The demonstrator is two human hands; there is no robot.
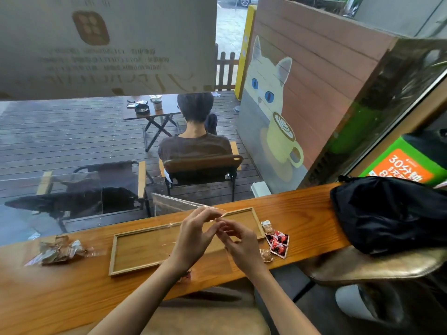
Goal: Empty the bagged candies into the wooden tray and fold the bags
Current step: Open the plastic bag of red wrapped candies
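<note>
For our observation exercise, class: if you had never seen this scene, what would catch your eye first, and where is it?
First, the left hand and right hand meet above the wooden tray on the counter, pinching a clear plastic bag between them. Loose wrapped candies lie on the counter just right of the tray, and a bag of candies sits to its left. Beyond the window, a painted cat mural stands out.
</note>
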